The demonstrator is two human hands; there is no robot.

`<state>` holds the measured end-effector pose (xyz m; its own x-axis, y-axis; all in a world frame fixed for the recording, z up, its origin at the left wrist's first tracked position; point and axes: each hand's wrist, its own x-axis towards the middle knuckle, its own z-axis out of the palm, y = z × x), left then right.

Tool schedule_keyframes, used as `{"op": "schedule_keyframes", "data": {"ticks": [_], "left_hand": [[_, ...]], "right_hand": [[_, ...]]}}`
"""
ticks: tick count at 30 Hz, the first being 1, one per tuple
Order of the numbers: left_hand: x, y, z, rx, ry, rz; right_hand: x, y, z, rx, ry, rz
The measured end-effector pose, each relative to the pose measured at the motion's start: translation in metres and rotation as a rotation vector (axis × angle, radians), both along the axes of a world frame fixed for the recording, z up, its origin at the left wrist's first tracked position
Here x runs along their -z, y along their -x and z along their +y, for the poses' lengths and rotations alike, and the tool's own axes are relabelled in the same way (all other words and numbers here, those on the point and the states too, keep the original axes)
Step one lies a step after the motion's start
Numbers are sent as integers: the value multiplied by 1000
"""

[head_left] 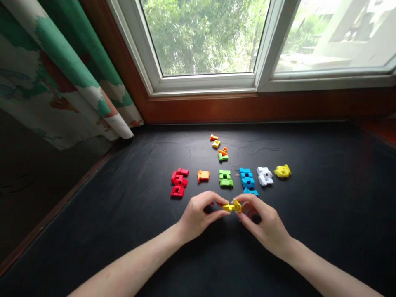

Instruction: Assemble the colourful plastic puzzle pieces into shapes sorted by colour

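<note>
Between my two hands is a yellow plastic piece [229, 207], pinched by my left hand [204, 214] at its left end. My right hand [262, 218] pinches the angled yellow part [237, 206] at the right end. Whether these are one piece or two touching ones I cannot tell. Just beyond my fingers lie red pieces [179, 181], an orange piece [203, 175], green pieces [225, 178], blue pieces [246, 178], white pieces [265, 176] and another yellow piece [282, 171], in a row by colour.
Farther back on the black surface [139, 165] are a small yellow piece [216, 144], orange bits [214, 137] and a light green piece [223, 157]. A window frame [204, 88] rises behind, and a patterned curtain [77, 78] hangs at the left.
</note>
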<state>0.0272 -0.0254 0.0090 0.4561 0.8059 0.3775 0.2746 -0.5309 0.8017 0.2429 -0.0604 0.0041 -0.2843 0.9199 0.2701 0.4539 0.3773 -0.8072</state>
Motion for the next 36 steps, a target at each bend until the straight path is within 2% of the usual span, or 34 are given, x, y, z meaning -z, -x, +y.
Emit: {"op": "schedule_keyframes", "data": {"ticks": [12,23,36], "left_hand": [[-4,0,1,34,87,-62],[-5,0,1,2,70,-70],[-3,0,2,56,76,-82]], "right_hand": [[3,0,0,5,-7,23],[2,-2,0,-22,28,-9],[-3,-3,0,-57,0,2]]}}
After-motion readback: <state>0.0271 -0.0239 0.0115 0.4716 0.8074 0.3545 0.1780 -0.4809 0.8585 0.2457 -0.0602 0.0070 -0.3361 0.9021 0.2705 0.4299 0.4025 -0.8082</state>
